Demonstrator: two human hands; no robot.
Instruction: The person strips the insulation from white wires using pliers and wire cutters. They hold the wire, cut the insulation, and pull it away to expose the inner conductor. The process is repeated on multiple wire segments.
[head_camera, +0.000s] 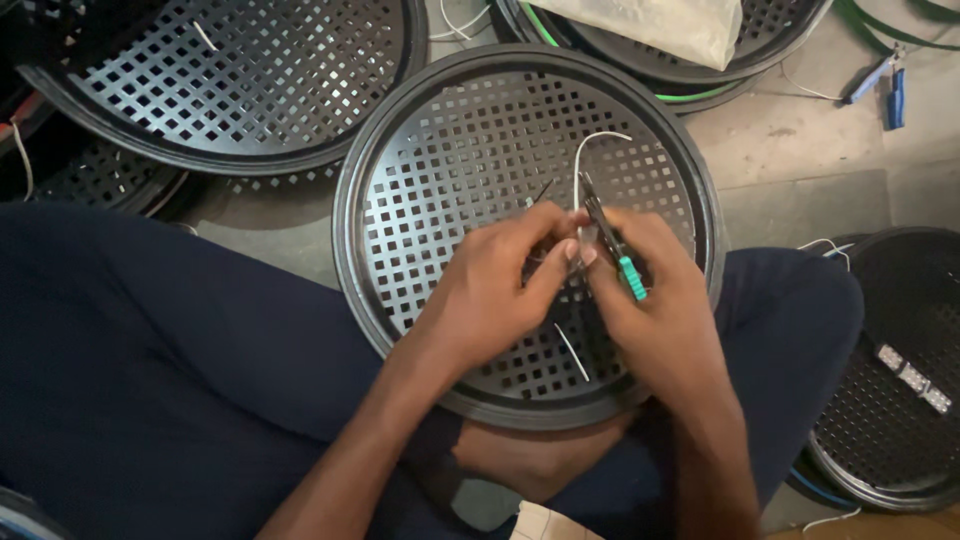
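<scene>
Head view: round black perforated tray (420, 180) is rested on the lap, centre frame. Small pliers w/ teal handle (612, 245) are gripped in the right hand (655, 310), fingers pressed shut round the handles; long axis runs far-left to near-right, tip far. White wire (590, 150) rises from the pliers tip, curving far-right. Left hand (500, 290) is pinched on the wire, just left of the jaws, touching. Count: 1 pliers, 1 held wire, 5 trays visible.

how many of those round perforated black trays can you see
5, perhaps more underneath: one on the lap, under both hands; top left; far left, beneath that; top right under a bag; lower right.
</scene>
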